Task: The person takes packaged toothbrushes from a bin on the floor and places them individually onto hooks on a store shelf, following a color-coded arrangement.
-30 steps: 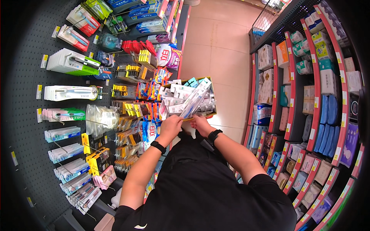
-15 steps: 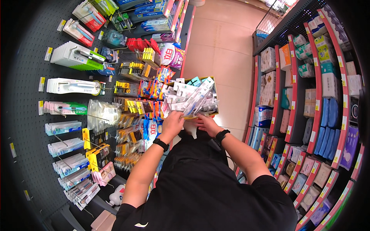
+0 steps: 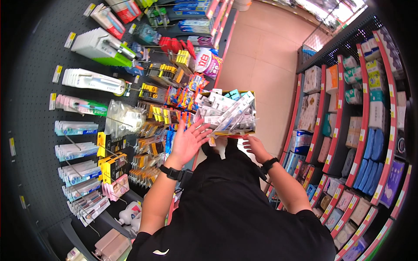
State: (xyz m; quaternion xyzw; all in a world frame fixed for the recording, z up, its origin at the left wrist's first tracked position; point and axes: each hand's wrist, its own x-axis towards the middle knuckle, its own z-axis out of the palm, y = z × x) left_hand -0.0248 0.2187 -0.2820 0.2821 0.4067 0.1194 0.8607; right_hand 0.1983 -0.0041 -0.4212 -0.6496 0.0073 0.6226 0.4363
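Note:
In front of me a yellow-edged carton (image 3: 235, 134) holds a heap of white and teal packages (image 3: 224, 108), some of them long and narrow in clear wrapping. My left hand (image 3: 190, 141) is beside the carton's near left corner, palm up, fingers spread, with nothing in it. My right hand (image 3: 257, 148) hovers by the near right corner, its fingers apart and bent a little. Whether its fingertips touch the carton I cannot tell. Black bands circle both wrists.
On the left, a dark pegboard (image 3: 32, 104) carries hooks with packaged toothbrushes (image 3: 93, 82) and yellow-and-black packs (image 3: 115, 167). Colourful bags (image 3: 187, 93) hang beside the carton. Red-edged shelves (image 3: 320, 113) of paper packs line the right side. A tiled floor (image 3: 261, 56) runs between.
Both hands have come off the carton's near edge. My left hand has swung left and turned palm up; my right has drawn back to the right. The view has shifted slightly.

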